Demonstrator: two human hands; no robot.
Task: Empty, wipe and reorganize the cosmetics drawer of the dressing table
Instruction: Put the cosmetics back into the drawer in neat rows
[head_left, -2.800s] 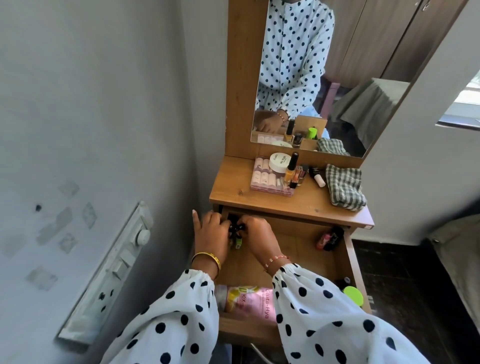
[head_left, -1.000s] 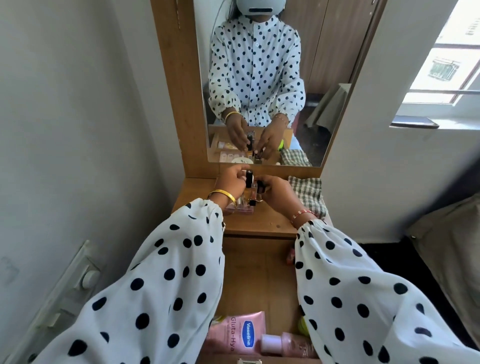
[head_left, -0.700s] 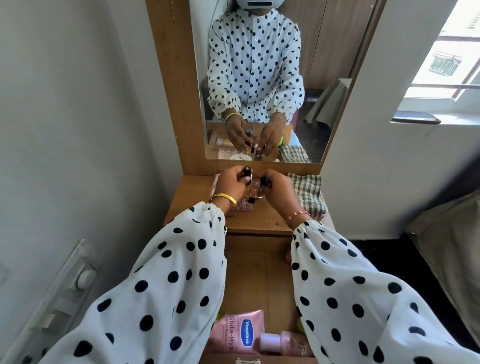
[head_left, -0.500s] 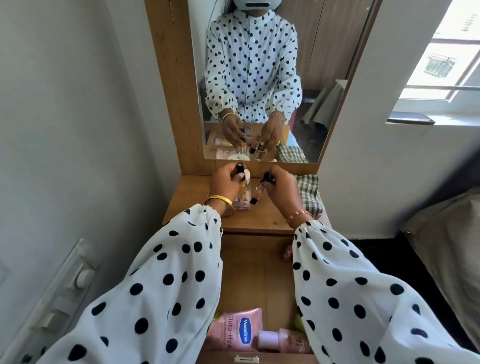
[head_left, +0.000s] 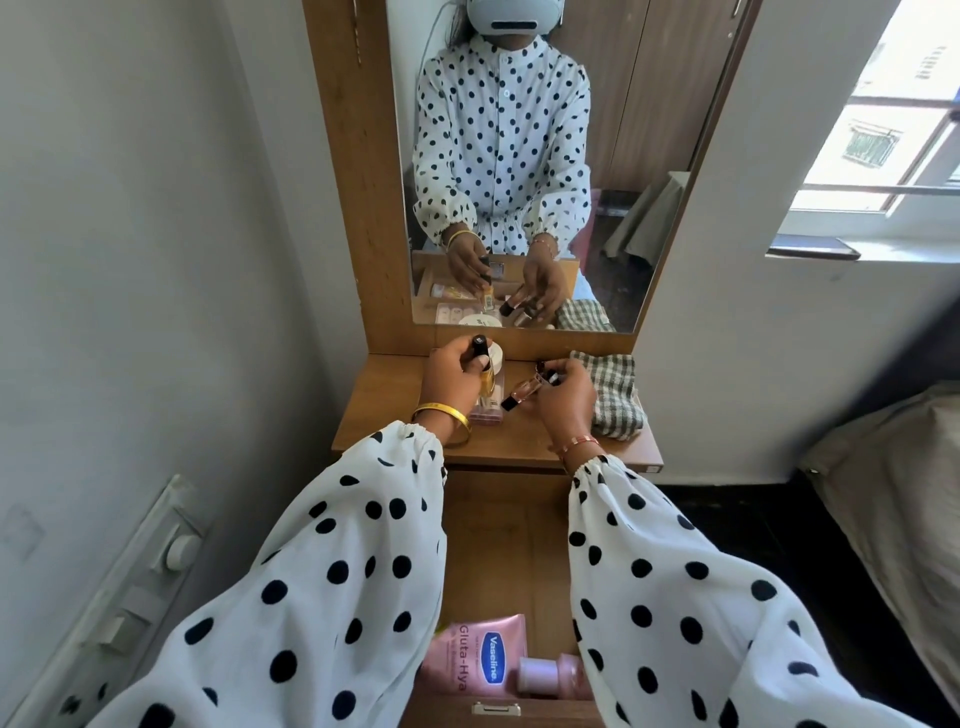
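Emptying step: small items going from drawer up onto the counter, mid-frame below the mirror.

Left hand is closed around an amber bottle with black cap, held upright, long axis vertical, cap toward the mirror. It sits just over the pink box and in front of the white jar. Set it down base-first beside the box, not on it; narrow base, looks likely to tip.

Right hand pinches a rose-gold tube at its upper end. Tube tilted, long axis diagonal, dark tip pointing lower left toward the box; a second small dark item seems to be in the fingers, can't tell what. Lay the tube flat, parallel to the box edge, so it won't roll.

Checked cloth lies right of that hand; keep it uncovered for wiping.

Still in the drawer, bottom centre: Vaseline tube and pink bottle, both lying down, roughly at right angles to each other.
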